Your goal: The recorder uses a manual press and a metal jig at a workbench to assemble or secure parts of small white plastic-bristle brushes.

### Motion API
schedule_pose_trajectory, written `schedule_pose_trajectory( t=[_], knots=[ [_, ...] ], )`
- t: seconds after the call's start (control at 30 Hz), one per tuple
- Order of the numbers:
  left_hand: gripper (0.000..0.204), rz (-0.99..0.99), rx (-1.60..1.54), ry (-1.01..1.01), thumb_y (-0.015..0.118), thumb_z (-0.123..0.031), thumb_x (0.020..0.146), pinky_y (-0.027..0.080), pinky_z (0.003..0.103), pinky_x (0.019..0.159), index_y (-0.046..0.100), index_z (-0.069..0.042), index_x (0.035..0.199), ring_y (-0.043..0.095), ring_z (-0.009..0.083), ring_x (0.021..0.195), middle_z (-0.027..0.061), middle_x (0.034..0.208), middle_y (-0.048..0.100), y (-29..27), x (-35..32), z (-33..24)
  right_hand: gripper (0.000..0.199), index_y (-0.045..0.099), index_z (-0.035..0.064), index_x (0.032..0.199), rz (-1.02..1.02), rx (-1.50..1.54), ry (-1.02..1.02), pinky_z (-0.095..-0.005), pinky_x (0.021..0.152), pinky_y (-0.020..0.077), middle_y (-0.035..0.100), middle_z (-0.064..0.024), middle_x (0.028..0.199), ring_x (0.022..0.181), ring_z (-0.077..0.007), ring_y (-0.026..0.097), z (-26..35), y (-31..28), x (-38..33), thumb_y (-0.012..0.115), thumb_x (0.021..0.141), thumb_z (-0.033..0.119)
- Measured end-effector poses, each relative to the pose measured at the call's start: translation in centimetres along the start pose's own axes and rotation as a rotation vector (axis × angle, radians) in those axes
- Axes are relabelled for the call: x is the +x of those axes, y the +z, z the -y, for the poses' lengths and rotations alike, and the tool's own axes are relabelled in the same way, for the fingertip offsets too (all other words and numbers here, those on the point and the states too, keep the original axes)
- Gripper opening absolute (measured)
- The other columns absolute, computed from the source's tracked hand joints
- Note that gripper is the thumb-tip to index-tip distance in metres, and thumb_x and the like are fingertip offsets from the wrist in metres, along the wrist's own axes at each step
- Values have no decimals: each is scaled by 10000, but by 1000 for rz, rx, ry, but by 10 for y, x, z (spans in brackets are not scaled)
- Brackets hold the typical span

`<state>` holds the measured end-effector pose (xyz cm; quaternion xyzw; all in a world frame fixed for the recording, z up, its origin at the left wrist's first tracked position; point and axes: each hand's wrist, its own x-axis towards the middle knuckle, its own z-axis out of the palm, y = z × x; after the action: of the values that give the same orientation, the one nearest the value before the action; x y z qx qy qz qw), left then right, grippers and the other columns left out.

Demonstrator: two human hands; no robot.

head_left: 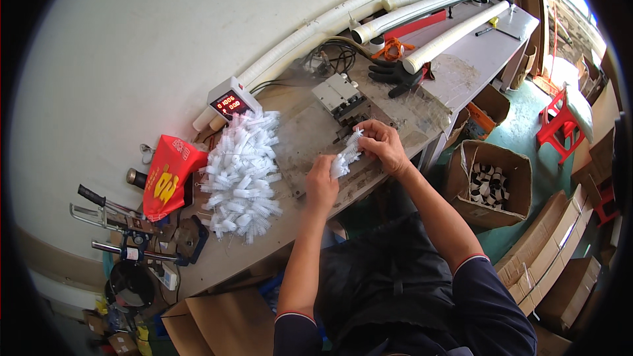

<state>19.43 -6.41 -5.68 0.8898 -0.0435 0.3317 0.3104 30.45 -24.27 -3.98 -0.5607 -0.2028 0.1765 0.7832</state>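
At the far left of the table we see a tubular metal stand (128, 249) with a black-handled lever. Next comes a red plastic bag (169, 177) with yellow print, partly hiding a dark cylinder behind it. A digital counter (231, 99) with red digits sits behind a heap of white bristle brushes (241, 181), which overlaps its lower edge and takes up the table left of our hands. Our left hand (322, 183) has its fingers closed on the lower end of white brush material (345, 159), held between our two hands above the table's front part; we cannot tell if it is one brush or several. Just beyond stands a metal block fixture (339, 95). Our right hand (384, 147) pinches the upper end between thumb and fingers. Behind it lies a black glove (397, 78), near a long white tube (455, 37). Farther right, on the floor, stand an open cardboard box (461, 199) of black-and-white pieces and a red stool (559, 133).
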Motion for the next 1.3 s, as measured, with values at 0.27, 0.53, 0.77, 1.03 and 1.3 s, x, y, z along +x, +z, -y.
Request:
schedule_pose_trajectory(
  t=[0.27, 0.53, 0.77, 1.03, 1.3],
  knots=[
    [392, -45, -6, 27, 554, 139, 779, 529, 500, 836, 601, -13, 1138, 638, 453, 1017, 213, 1072, 634, -12, -19, 2, 119, 692, 74, 1008, -38, -124, 4, -229, 556, 415, 642, 16, 765, 634, -56, 550, -30, 3, 11, 701, 956, 181],
    [465, -324, 218, -111, 667, 133, 705, 559, 427, 875, 628, 10, 1152, 696, 391, 1019, 194, 1114, 679, -167, -142, -42, 159, 700, 47, 1054, -28, -216, -100, -210, 532, 347, 616, 15, 773, 601, -43, 491, -34, -5, 9, 689, 987, 191],
    [322, -903, 847, -705, 640, 20, 865, 565, 424, 848, 660, -51, 1179, 712, 369, 937, 170, 1008, 721, -366, -285, -73, 191, 706, 54, 1072, 19, -319, -135, -200, 529, 329, 604, 28, 768, 601, -26, 462, -40, -7, 13, 677, 1005, 230],
    [425, -648, 1502, -910, 766, -115, 841, 478, 450, 1018, 657, -65, 1249, 590, 368, 1206, 147, 1239, 669, -415, -363, -73, 189, 709, 42, 1076, 8, -330, -146, -222, 526, 344, 598, 23, 745, 595, -44, 465, -22, 26, -16, 659, 1005, 210],
    [224, -333, 368, -434, 625, -151, 1016, 534, 388, 917, 678, -27, 1196, 665, 346, 1056, 163, 1145, 694, -248, -207, -75, 113, 696, 41, 1079, 683, -301, 169, -234, 600, 479, 692, -14, 808, 691, -62, 601, 1, 197, -95, 657, 976, 68]
  ],
)
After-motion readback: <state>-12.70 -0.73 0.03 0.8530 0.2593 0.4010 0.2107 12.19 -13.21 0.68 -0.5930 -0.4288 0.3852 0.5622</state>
